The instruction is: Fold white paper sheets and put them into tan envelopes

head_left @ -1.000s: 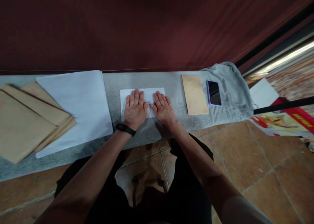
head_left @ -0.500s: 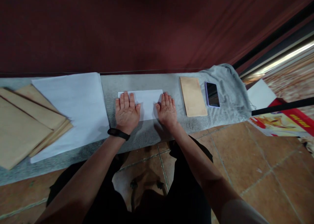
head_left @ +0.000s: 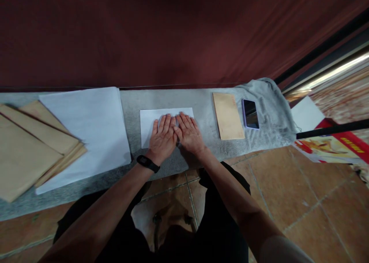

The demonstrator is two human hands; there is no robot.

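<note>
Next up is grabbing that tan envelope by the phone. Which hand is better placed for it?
The right hand, probably. Both hands lie flat on the folded paper, but the envelope sits off to the right on the grey cloth, on that hand's side. The left hand would have to cross over the right.

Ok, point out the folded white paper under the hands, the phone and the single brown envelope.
folded white paper (head_left: 148, 121), head view, bare left part.
phone (head_left: 250, 113), head view, middle of screen.
brown envelope (head_left: 228, 115), head view, centre of its face.
</note>
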